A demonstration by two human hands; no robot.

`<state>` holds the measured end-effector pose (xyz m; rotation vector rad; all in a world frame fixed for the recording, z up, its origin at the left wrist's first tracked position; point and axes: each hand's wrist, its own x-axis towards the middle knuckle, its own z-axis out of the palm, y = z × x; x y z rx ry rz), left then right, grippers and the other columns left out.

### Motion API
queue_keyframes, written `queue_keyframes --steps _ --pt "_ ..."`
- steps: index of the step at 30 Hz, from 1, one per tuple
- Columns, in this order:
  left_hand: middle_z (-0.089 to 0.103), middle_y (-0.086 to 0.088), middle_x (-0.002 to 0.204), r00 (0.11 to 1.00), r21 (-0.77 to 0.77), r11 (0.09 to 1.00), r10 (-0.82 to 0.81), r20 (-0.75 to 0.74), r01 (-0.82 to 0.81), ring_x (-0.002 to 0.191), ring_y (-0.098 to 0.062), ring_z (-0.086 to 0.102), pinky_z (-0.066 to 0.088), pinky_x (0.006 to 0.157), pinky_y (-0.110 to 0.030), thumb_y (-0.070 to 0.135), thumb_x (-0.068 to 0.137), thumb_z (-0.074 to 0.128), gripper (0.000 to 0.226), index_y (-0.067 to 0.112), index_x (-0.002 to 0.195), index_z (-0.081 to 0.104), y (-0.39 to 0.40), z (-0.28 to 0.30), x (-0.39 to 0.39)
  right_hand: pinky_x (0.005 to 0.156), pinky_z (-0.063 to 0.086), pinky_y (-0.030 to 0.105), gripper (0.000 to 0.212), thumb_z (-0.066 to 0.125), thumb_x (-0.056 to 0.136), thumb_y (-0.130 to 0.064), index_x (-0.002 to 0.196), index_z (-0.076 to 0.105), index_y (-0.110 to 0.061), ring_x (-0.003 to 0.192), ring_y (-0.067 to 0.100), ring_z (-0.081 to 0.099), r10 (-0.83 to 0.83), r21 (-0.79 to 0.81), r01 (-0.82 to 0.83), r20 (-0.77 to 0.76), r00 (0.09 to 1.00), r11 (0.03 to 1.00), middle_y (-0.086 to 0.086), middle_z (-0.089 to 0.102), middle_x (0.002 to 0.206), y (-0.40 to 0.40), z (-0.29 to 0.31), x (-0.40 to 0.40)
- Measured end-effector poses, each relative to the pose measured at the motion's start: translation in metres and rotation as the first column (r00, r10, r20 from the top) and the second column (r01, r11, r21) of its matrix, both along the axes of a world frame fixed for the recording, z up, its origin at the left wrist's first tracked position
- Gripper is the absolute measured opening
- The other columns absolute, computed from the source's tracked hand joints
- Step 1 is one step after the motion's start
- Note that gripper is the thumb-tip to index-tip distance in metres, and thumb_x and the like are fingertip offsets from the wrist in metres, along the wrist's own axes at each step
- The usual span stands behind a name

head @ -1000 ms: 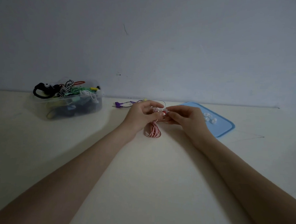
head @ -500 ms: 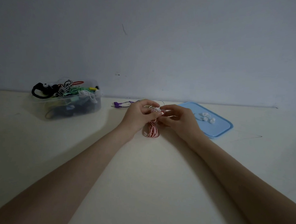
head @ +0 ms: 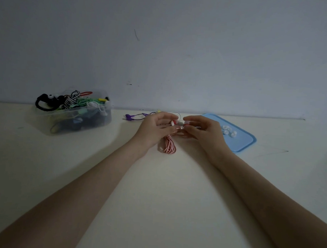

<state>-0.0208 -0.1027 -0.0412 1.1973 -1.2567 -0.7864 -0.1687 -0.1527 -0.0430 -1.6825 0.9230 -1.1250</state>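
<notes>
Left hand (head: pixel 155 131) pinching the striped earbud (head: pixel 173 122), right hand (head: pixel 205 131) pinching a white tip (head: pixel 186 122) beside the blue lid (head: pixel 245 143): push it on squarely

a plain home desk or craft corner: a cream tabletop (head: pixel 156 197) against a bare, scuffed grey wall (head: pixel 180 50), a clear plastic tub (head: pixel 96 121) crammed with tangled earphones, and a blue lid (head: pixel 245 141) holding small white eartips (head: pixel 226 130).
</notes>
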Motion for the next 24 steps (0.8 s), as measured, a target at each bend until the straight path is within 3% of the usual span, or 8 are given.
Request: queue_keyframes --steps 4,8,16,20,24 --pt "0.066 0.002 0.095 1.0 -0.005 1.0 -0.013 -0.008 0.013 0.078 -0.001 0.063 0.047 0.072 -0.009 -0.002 0.079 0.067 0.032 0.016 0.105 0.061 -0.0008 -0.0005 0.0002 0.088 0.054 0.039 0.025 0.063 0.084 0.001 0.093 0.065 -0.023 0.084 0.025 0.068 0.001 0.008 -0.001 -0.002 1.0 1.0 0.014 0.07 0.093 0.0002 -0.0007 0.0007" --pt "0.066 0.005 0.086 0.999 -0.006 0.999 0.037 0.008 -0.037 0.074 0.004 0.061 0.046 0.069 -0.007 -0.001 0.084 0.062 0.02 0.012 0.099 0.065 -0.0013 -0.0008 -0.0002 0.084 0.054 0.04 0.023 0.061 0.085 0.002 0.09 0.062 -0.021 0.077 0.025 0.067 0.018 -0.004 -0.018 0.002 1.0 1.0 0.012 0.07 0.088 0.0011 0.0001 -0.0001" --pt "0.069 0.002 0.083 0.997 -0.022 0.999 0.032 -0.071 -0.034 0.07 -0.002 0.065 0.052 0.07 -0.014 -0.003 0.086 0.058 0.02 0.016 0.086 0.064 -0.0008 -0.0015 0.0016 0.083 0.055 0.041 0.027 0.061 0.084 0.004 0.08 0.062 -0.022 0.076 0.025 0.068 0.003 -0.023 -0.003 -0.013 1.0 1.0 0.006 0.069 0.083 0.0004 0.0 0.0009" --pt "0.069 -0.005 0.09 0.996 -0.02 0.999 0.031 -0.084 -0.033 0.082 -0.01 0.066 0.052 0.081 -0.021 0.0 0.086 0.06 0.025 0.02 0.101 0.063 -0.0015 -0.0027 0.0026 0.084 0.054 0.042 0.027 0.061 0.084 0.005 0.08 0.062 -0.023 0.077 0.028 0.067 -0.003 -0.017 0.003 -0.012 1.0 1.0 0.01 0.069 0.085 0.0007 -0.0007 0.0021" --pt "0.068 -0.005 0.087 0.995 -0.033 0.996 0.081 -0.063 -0.083 0.081 -0.012 0.064 0.052 0.078 -0.015 -0.001 0.083 0.063 0.014 0.008 0.093 0.068 -0.0019 -0.0014 0.0031 0.079 0.054 0.035 0.026 0.059 0.085 0.006 0.081 0.062 -0.02 0.072 0.024 0.066 0.0 0.022 0.0 0.027 1.0 1.0 0.01 0.069 0.084 -0.0004 -0.0004 0.0014"
